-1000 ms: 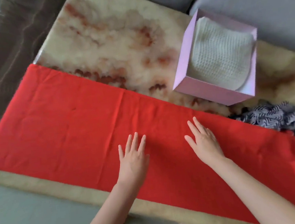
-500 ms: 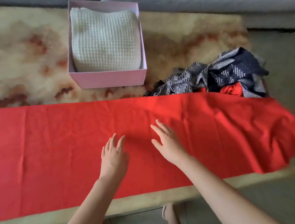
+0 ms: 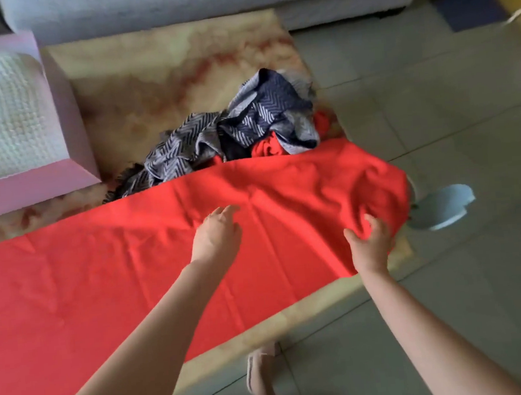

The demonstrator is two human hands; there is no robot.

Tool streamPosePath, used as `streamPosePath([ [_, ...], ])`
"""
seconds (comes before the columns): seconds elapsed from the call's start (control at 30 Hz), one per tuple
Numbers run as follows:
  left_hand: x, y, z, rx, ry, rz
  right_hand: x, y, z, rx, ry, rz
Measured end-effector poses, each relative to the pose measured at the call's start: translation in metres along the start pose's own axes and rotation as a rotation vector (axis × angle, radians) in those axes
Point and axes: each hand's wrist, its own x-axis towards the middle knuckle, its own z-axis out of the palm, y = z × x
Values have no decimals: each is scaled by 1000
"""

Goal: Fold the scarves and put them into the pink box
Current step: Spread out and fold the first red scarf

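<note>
Red scarf point(image 3: 134, 269) spread lengthwise on the marbled table point(image 3: 166, 80), right end rumpled over the edge.
I see the left hand point(image 3: 215, 235), fingers relaxed and holding nothing, over the scarf's middle. The right hand point(image 3: 370, 244), fingers loosely spread, is at the rumpled end; contact unclear. Grey patterned scarf point(image 3: 232, 131) heaped behind; pink box point(image 3: 28, 190) far left holds a folded white knit scarf point(image 3: 6, 117).

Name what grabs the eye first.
The red scarf spreads across the table, its right end rumpled over the edge, with the left hand and right hand open over it. Behind it lies a crumpled navy scarf; far left, the pink box holds a white knitted scarf.
</note>
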Motion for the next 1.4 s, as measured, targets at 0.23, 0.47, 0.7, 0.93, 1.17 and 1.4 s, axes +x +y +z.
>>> streamPosePath([
  [0.23, 48, 94, 64, -70, -65, 68, 110, 41, -23, 237, 12, 261],
  [0.47, 75, 122, 116, 21, -282, 142, 148, 72, 0, 320, 8, 261],
  [0.7, 69, 117, 120, -50, -279, 78, 137, 92, -7, 210, 139, 181],
  [0.93, 57, 110, 113, -176, -282, 6, 125, 86, -28, 282, 88, 24],
  [1.17, 45, 125, 81, -825, -265, -402, -21, 16, -26, 409, -259, -406],
  [1.4, 22, 56, 67, -300, 53, -344, -114, -7, 22, 402, -291, -467],
])
